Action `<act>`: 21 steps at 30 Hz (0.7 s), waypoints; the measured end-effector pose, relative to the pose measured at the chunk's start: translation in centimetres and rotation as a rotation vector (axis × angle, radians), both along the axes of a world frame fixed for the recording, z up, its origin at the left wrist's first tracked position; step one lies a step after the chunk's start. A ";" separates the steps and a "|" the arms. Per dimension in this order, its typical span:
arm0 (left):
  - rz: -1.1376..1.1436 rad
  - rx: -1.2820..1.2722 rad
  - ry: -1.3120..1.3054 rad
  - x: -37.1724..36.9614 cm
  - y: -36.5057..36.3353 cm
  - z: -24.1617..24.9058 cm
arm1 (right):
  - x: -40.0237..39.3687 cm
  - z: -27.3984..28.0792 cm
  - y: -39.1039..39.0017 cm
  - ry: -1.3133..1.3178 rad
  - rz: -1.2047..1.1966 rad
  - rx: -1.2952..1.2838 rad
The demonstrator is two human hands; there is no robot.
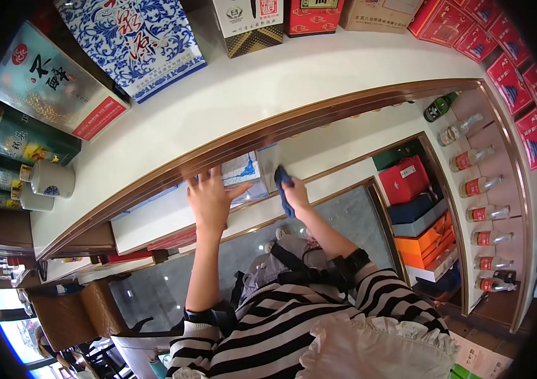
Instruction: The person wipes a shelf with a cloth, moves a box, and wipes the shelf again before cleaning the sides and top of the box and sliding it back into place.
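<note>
My left hand [209,201] has its fingers spread, with the fingertips at the brown wooden edge [262,136] of the upper shelf. Beside its thumb, a white box with blue patterns [242,169] lies on the lower white shelf [328,145], partly hidden by the hand and the upper edge. A dark blue cloth [283,189] is bunched in my right hand [294,193], over the lower shelf just right of the box.
Liquor boxes, including a blue-and-white one [135,47], line the upper shelf [218,95]. Several glass bottles [489,213] stand on the right-hand shelf. Red and orange packages [429,243] fill a lower compartment. A brown chair [72,312] is at the lower left.
</note>
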State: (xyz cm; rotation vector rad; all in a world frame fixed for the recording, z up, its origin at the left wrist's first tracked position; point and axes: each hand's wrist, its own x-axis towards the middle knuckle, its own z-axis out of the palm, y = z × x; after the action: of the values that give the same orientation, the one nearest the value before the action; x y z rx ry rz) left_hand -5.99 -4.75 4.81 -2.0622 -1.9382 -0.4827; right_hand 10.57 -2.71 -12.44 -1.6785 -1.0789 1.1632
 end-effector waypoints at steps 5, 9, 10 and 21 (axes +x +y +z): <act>-0.056 0.101 0.113 -0.4 0.3 -0.7 | -2.1 11.6 0.1 0.310 0.047 0.440; -0.021 0.023 0.040 -0.1 0.3 -0.3 | -3.7 10.3 -0.8 0.136 -0.046 0.574; -0.013 0.012 0.025 0.0 0.2 -0.2 | -3.6 9.5 -1.0 0.101 -0.030 0.537; -0.023 -0.029 0.001 0.2 0.1 0.1 | 0.2 -3.0 -0.2 -0.236 0.202 -0.104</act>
State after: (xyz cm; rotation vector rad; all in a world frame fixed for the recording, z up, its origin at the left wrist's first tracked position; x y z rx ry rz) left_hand -5.78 -4.62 4.92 -2.1038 -1.9341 -0.4619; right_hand 10.79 -2.88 -15.39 -1.8559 -1.3810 1.1849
